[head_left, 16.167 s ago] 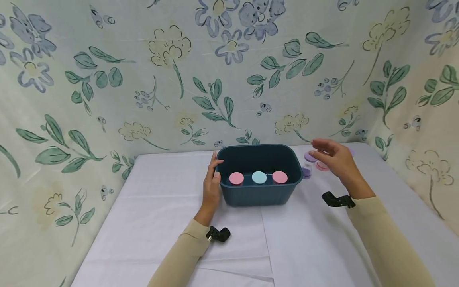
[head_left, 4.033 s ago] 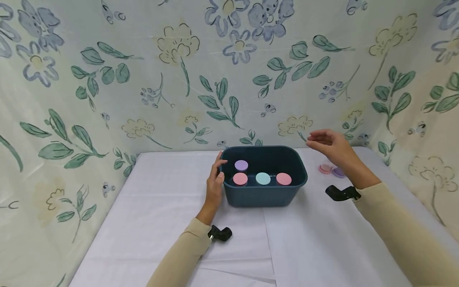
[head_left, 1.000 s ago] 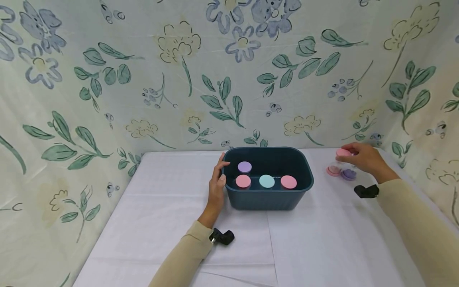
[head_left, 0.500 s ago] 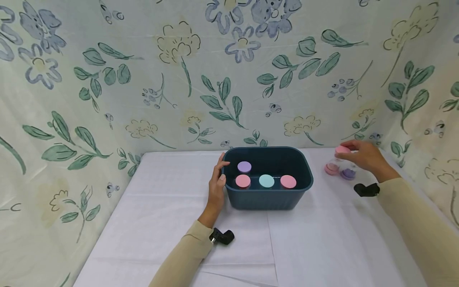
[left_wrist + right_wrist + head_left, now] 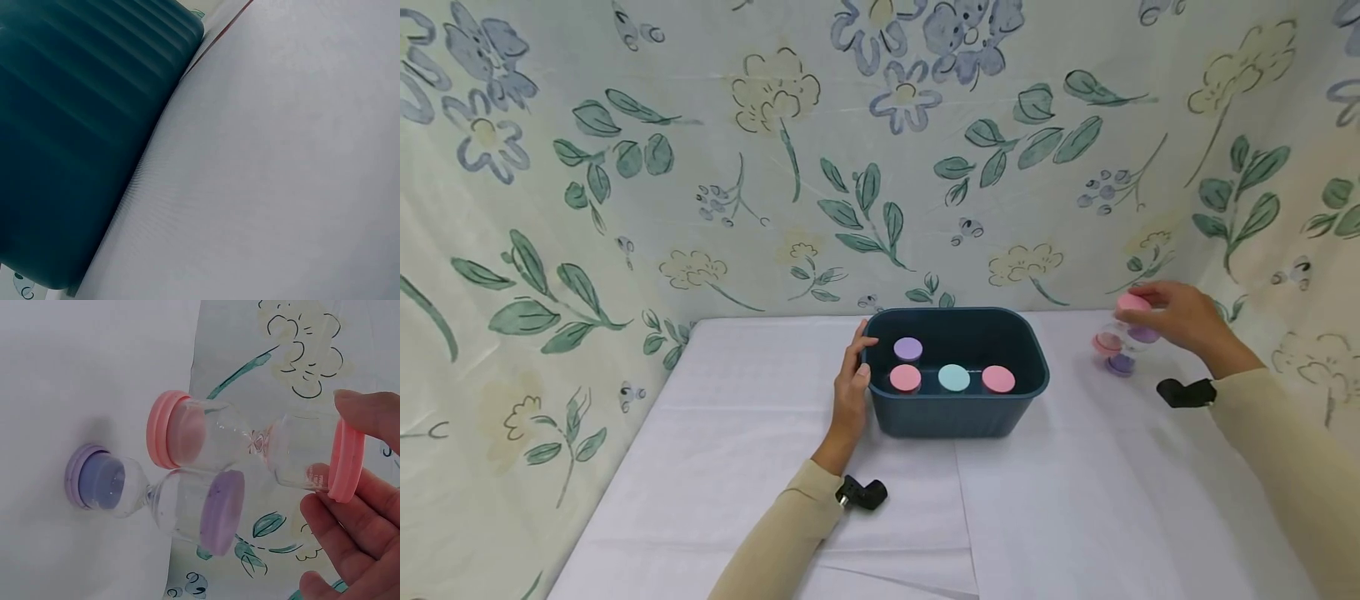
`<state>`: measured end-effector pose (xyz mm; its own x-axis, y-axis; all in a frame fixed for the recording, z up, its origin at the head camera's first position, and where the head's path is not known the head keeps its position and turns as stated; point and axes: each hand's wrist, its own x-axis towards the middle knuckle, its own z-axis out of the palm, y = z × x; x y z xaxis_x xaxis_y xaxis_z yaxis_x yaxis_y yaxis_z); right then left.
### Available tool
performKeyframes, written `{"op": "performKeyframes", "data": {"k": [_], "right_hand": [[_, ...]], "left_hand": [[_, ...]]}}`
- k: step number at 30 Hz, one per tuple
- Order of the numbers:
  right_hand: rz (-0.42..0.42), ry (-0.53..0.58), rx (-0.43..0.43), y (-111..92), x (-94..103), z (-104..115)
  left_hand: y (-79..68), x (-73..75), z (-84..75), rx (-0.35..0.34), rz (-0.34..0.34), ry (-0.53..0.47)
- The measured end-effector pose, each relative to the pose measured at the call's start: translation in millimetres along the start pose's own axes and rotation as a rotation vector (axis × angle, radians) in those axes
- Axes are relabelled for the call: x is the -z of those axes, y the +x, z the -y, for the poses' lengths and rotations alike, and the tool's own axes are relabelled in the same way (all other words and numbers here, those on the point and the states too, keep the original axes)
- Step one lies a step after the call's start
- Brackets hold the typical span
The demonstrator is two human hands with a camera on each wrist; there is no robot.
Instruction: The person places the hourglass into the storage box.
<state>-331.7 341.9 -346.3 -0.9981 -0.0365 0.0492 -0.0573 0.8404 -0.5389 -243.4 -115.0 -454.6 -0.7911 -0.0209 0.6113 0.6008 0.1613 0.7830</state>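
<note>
A pink-capped hourglass (image 5: pixel 228 437) is pinched at its upper cap between the thumb and fingers of my right hand (image 5: pixel 1187 317). It leans slightly; its lower cap appears just off the white table. Right beside it stands a purple-capped hourglass (image 5: pixel 153 494), overlapping it in the right wrist view. My left hand (image 5: pixel 847 396) holds the left end of a dark teal bin (image 5: pixel 958 417), with fingertips over the rim. Inside the bin stand two pink-capped hourglasses (image 5: pixel 905 378) (image 5: pixel 998 379), a light blue one (image 5: pixel 953 377) and a purple one (image 5: pixel 907 348); mostly their caps show.
A white cloth (image 5: pixel 737 467) with fold lines covers the table (image 5: pixel 1045 517). Behind and at both sides hangs a floral curtain (image 5: pixel 700 208), close to the table's back edge. In the left wrist view the bin's ribbed side (image 5: pixel 81 125) rests against the cloth.
Over the earlier frames, a purple hourglass came into the bin. In the last half second my right hand has shifted the pink hourglass slightly up and right. The left hand stays on the bin.
</note>
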Motion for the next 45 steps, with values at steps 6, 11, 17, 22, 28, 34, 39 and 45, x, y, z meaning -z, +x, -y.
{"op": "performKeyframes", "data": {"k": [6, 11, 17, 22, 28, 34, 39, 45], "right_hand": [[-0.010, -0.009, 0.015, -4, 4.4, 13], [-0.017, 0.007, 0.026, -7, 5.9, 26], [-0.064, 0.006, 0.108, -9, 3.7, 44], [-0.083, 0.003, 0.154, -12, 2.2, 62], [-0.085, 0.005, 0.198, -19, 3.7, 84], [-0.079, 0.007, 0.231, -25, 2.9, 106], [-0.077, 0.011, 0.280, -28, -0.1, 120], [-0.093, 0.028, 0.325, -29, -0.4, 135]], "left_hand": [[-1.3, -1.2, 23.3, -0.003, -0.018, 0.010], [-2.1, -1.3, 24.4, -0.014, -0.028, 0.001], [-1.8, -1.7, 24.8, -0.017, -0.030, 0.008], [-1.7, -2.0, 26.8, -0.019, -0.027, 0.011], [-0.9, -1.5, 24.6, -0.015, -0.029, 0.009], [-1.2, -0.1, 10.7, -0.006, -0.020, 0.007], [-0.8, -0.2, 10.9, -0.003, -0.021, 0.005], [-1.1, -1.3, 23.4, -0.006, -0.029, 0.004]]}}
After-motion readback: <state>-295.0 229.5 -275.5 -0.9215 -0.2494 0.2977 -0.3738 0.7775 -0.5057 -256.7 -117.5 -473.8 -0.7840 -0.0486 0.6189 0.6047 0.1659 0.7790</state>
